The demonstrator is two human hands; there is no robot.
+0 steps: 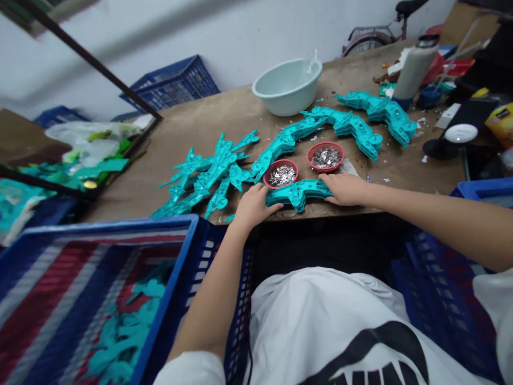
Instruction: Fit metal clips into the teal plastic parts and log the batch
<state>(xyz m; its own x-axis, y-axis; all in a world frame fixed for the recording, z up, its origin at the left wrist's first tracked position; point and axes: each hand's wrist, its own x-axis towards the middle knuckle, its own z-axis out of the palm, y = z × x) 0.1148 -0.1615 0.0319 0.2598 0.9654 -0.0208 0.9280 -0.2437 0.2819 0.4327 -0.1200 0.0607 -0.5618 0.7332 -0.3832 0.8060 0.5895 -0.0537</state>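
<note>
A teal moulded plastic piece (296,194) lies on the edge of the wooden workbench (224,117) nearest me. My left hand (253,207) grips its left end, and my right hand (343,189) presses over its right end. Just beyond it sit two small red bowls (281,174) (326,157) of silvery metal flakes. More teal pieces lie in a loose heap (212,174) left of my left hand, and curved stacks of them (348,125) run behind the bowls.
A blue crate (100,299) holding teal pieces stands below left, and another blue crate (436,283) stands below right. A pale green basin (287,88) and a white bottle (414,69) stand on the bench, with clutter at the far right. Beyond the bench are a bicycle (372,37) and further crates.
</note>
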